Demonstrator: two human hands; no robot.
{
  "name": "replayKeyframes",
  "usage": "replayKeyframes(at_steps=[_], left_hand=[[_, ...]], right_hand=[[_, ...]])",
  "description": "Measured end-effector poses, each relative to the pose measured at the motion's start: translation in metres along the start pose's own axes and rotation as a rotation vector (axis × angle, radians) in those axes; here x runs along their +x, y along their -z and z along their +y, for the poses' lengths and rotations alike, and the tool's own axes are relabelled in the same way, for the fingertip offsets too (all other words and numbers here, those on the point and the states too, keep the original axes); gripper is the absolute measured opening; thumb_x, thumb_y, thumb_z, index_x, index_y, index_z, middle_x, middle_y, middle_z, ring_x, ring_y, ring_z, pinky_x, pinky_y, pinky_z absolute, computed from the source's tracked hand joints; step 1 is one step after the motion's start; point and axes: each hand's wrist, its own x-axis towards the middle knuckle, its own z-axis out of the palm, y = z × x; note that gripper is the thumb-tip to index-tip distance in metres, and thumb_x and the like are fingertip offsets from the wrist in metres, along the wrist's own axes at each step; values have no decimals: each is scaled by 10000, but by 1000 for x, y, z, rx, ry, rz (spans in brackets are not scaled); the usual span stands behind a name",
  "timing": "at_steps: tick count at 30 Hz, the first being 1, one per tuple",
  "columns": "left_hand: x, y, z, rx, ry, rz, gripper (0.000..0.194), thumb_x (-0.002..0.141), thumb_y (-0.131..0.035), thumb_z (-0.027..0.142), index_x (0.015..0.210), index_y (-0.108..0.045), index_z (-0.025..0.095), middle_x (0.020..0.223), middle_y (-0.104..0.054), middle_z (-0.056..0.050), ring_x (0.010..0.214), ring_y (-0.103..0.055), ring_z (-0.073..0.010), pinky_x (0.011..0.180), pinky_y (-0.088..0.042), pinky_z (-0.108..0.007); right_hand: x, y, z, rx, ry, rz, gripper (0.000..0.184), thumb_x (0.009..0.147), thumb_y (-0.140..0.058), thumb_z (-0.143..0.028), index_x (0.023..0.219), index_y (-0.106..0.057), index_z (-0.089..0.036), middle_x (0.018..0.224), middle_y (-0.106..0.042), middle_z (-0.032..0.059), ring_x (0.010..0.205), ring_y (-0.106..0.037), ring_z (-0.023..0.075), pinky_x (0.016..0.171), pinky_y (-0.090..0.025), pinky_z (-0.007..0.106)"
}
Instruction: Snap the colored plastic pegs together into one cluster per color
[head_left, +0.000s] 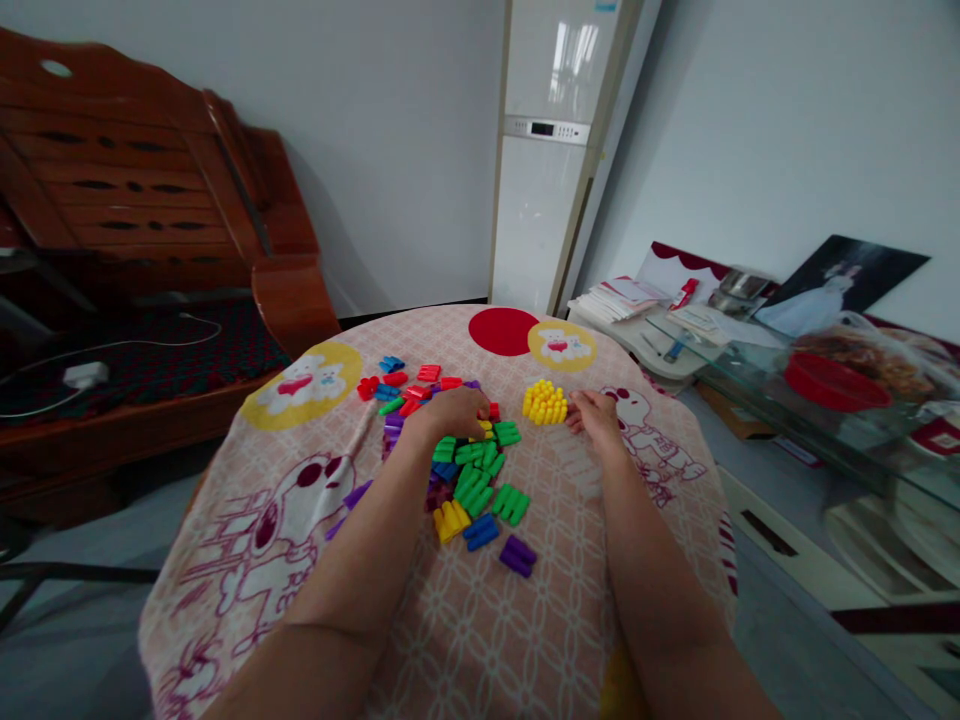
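A loose pile of plastic building blocks, red, blue, purple, green and yellow, lies on the cloth-covered table. My left hand [459, 410] reaches over the pile from the left, its fingers curled down and closed around a yellow block [481, 432]. Green blocks [474, 490] lie just below that hand, and red blocks [417, 393] beyond it. To the right of the pile sits a compact group of yellow blocks [545, 402] with their knobs up. Close to its right side is my right hand [592, 412], fingers loosely bent and apart, holding nothing that I can see; whether it touches the group, I cannot tell.
The round table carries a patterned cloth [517, 620]. Nearer me lie a purple block [518, 556] and a blue block [481, 532]. On the right stands a glass shelf [757, 385] with papers and a red bowl [836, 382]. A wooden bench [135, 190] is at left.
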Motion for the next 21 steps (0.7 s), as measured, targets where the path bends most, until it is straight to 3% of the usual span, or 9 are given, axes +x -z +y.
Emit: replayKeyframes(at_steps=[5,13,17,21], left_hand=[[2,1,-2,-62,-23,24,221,673,-689,225,878,-769,207,836,-731,-32,769,-654,-190,669,-454,-238],[15,-9,-4,-251,-46,248,348,803,-573,219,1132,-672,157,884,-712,-35,761,-630,-155,732,-474,-241],[26,-24,-4,-369,-55,299,312,840,-523,205,1133,-610,144,838,-679,-26,730,-607,-144,714,-477,-256],[36,-31,-1,-432,-87,351,278,815,-488,141,1074,-588,138,938,-678,-63,824,-615,-168,771,-487,-297]], right_hand=[[1,0,0,0,3,-2,234,820,-543,-369,843,-647,-161,662,-686,47,457,-594,129,389,-450,203],[-2,-1,-3,40,-5,3,188,827,-546,-325,824,-622,-153,618,-659,19,417,-569,104,367,-435,176],[-3,-1,-6,49,-19,8,159,834,-545,-295,816,-616,-153,602,-648,10,413,-569,104,357,-429,172],[-4,-1,-7,55,-35,15,141,842,-535,-269,803,-611,-156,595,-640,4,407,-567,105,350,-425,173]])
